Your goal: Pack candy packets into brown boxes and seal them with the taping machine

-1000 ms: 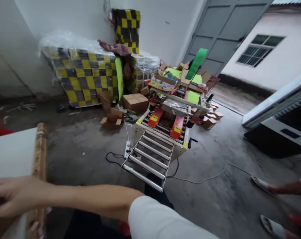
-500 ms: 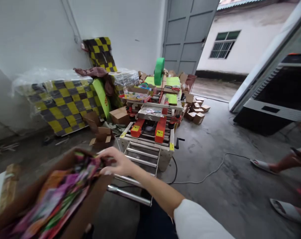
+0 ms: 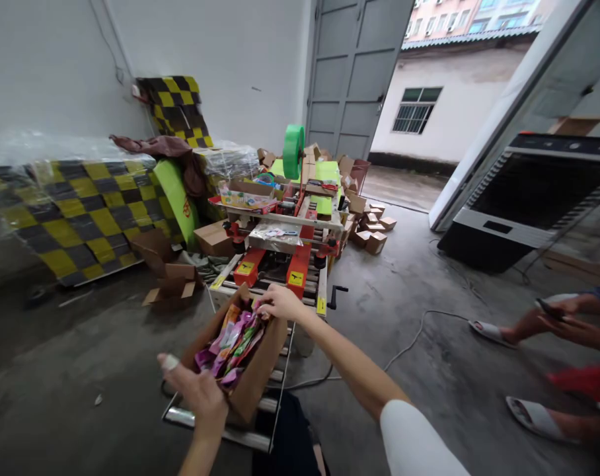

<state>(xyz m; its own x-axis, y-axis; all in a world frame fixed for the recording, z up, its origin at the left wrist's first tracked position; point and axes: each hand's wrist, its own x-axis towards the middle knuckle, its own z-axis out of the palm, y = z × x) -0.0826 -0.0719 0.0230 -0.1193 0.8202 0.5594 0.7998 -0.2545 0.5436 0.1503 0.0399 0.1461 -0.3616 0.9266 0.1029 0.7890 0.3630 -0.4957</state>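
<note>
An open cardboard box [image 3: 261, 370] full of colourful packets [image 3: 230, 344] rests on the metal rollers [image 3: 250, 439] at the near end of the machine. My right hand [image 3: 280, 303] is closed on the box's far right corner, beside the packets. At the box's near left side is my left hand [image 3: 195, 390], with thumb and fingers apart and the palm against the box. A pale wrap shows on one of its digits. Beyond the box stands the taping machine with two red side belts [image 3: 296, 270] and a green tape roll [image 3: 293, 152].
Open cartons [image 3: 174, 291] lie on the floor at the left, before wrapped yellow-and-black stacks [image 3: 82, 218]. Small boxes [image 3: 376, 242] sit right of the machine. A cable [image 3: 413, 337] crosses the floor toward a seated person's legs [image 3: 523, 327]. A black appliance [image 3: 532, 198] stands right.
The box has moved right and forward onto the rollers, with my right hand still at its far corner. My left hand has come into view. The camera view has shifted.
</note>
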